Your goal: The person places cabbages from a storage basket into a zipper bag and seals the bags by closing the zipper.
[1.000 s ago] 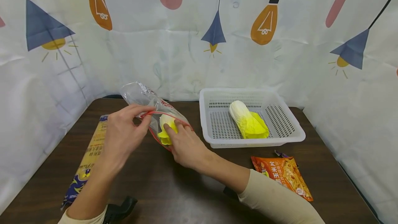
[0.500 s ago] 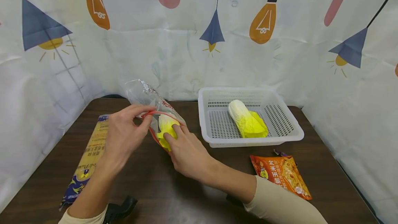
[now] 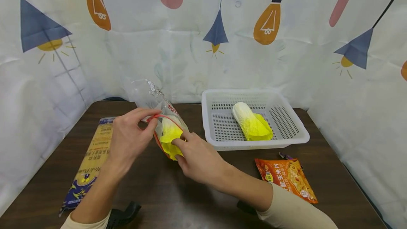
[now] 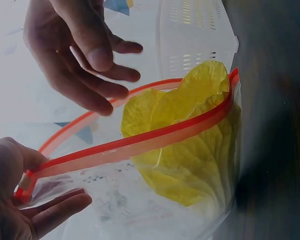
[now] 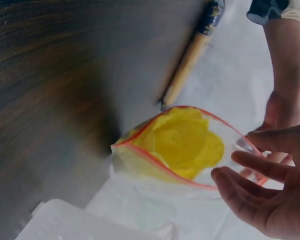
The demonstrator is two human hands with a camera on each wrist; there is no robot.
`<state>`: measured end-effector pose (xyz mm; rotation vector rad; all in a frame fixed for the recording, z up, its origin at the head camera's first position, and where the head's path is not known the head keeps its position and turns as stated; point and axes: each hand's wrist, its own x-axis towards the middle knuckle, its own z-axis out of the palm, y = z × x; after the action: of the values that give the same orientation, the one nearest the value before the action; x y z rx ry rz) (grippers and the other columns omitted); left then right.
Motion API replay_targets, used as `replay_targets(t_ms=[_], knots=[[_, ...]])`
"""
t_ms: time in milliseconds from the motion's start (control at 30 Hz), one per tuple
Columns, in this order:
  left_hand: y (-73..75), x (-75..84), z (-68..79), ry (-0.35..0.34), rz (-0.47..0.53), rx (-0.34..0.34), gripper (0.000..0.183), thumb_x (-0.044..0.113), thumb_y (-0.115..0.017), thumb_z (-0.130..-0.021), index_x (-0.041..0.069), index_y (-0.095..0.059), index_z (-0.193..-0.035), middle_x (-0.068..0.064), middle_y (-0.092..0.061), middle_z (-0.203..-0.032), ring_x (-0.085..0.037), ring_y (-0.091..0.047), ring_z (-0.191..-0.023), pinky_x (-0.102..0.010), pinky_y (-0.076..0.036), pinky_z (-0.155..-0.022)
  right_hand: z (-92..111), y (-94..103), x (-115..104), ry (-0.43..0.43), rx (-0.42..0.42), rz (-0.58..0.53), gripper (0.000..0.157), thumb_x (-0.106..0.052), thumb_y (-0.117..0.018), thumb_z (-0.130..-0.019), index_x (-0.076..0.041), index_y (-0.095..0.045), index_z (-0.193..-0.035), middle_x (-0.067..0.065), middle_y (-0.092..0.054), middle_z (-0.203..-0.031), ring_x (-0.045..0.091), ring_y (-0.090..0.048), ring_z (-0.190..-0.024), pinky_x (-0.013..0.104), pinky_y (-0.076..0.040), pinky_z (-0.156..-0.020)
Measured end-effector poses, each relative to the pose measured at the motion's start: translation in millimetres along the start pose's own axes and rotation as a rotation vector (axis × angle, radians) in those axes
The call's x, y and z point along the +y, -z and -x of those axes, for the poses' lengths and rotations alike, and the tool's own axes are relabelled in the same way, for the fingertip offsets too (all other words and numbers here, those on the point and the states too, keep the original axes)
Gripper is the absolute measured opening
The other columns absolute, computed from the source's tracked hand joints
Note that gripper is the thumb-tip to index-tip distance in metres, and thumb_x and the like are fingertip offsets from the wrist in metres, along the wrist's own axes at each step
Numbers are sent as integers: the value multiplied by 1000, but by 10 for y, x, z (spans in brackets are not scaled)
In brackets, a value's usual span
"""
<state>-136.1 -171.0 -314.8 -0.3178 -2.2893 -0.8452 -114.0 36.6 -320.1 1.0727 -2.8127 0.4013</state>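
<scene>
My left hand (image 3: 131, 137) pinches one end of the red rim of a clear zip bag (image 4: 110, 200), whose mouth gapes. A small napa cabbage (image 3: 170, 133) lies inside it. The yellow leaf end faces the opening and pokes a little past the red rim in the left wrist view. My right hand (image 3: 203, 160) is by the mouth, its fingers loosely bent and holding nothing. In the right wrist view, these fingers (image 5: 255, 167) hover apart from the leaves, close to the rim. Another napa cabbage (image 3: 251, 123) lies in a white plastic basket (image 3: 257, 146).
A yellow and blue spaghetti pack (image 3: 90, 158) lies left, partly behind my left forearm. To the right, an orange snack bag (image 3: 287, 177) sits near my right sleeve, with a small purple packet (image 3: 286, 156) behind it. A printed curtain (image 3: 190, 63) borders the dark table (image 3: 178, 200).
My right hand has drawn back from inside the bag toward the lower right and released the cabbage. More yellow leaf shows at the mouth. The left hand keeps its hold on the rim.
</scene>
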Motion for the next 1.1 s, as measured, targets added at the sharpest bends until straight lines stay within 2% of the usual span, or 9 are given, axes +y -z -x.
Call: replay_targets(t_ms=[167, 433, 600, 700, 833, 967, 1100], knots=[[1, 10, -7, 8, -1, -5, 22, 8, -75, -92, 10, -81, -114, -12, -80, -108, -27, -73, -83, -12, -49, -60, 53, 52, 62, -4, 27, -67, 35, -23, -77, -93, -11, -71, -126, 3, -67, -117, 17, -62, -98, 29, -59, -86], [0, 12, -6, 19, 10, 2, 22, 8, -74, -93, 11, -82, -113, -10, -80, -107, -24, -72, -80, -4, -42, -59, 97, 100, 205, -31, 29, -135, 33, -21, -77, -94, -8, -73, -124, 3, -68, -110, 14, -61, -87, 22, -57, -78], [1, 14, -10, 24, 18, 5, 22, 8, -73, -93, 11, -82, -114, -10, -80, -107, -25, -72, -83, -2, -41, -60, 137, 129, 336, -62, 52, -164, 29, -16, -75, -94, -8, -73, -122, 2, -68, -109, 16, -62, -90, 29, -58, -81], [-1, 9, -9, 18, 19, 8, 22, 8, -74, -93, 11, -82, -113, -9, -80, -107, -24, -72, -83, -2, -41, -60, 156, 160, 435, -93, 73, -182, 27, -14, -74, -95, -8, -72, -121, 3, -69, -108, 17, -61, -86, 31, -56, -77], [-2, 4, -10, 12, 20, 14, 22, 7, -74, -93, 11, -82, -113, -9, -80, -107, -24, -72, -82, -1, -40, -60, 173, 227, 586, -148, 109, -149, 27, -15, -75, -94, -9, -72, -120, 6, -70, -108, 21, -63, -84, 34, -55, -76], [2, 5, -7, 19, 23, 14, 22, 7, -73, -93, 11, -82, -114, -10, -80, -108, -25, -73, -84, 0, -40, -61, 190, 309, 745, -201, 124, -108, 30, -16, -77, -92, -7, -72, -120, 9, -72, -111, 24, -67, -89, 37, -58, -80], [8, 9, -2, 34, 25, 7, 23, 8, -73, -94, 11, -81, -114, -10, -80, -110, -26, -73, -86, 0, -40, -62, 216, 389, 909, -241, 121, -118, 31, -15, -77, -91, -7, -72, -121, 10, -73, -114, 25, -69, -93, 38, -60, -81]])
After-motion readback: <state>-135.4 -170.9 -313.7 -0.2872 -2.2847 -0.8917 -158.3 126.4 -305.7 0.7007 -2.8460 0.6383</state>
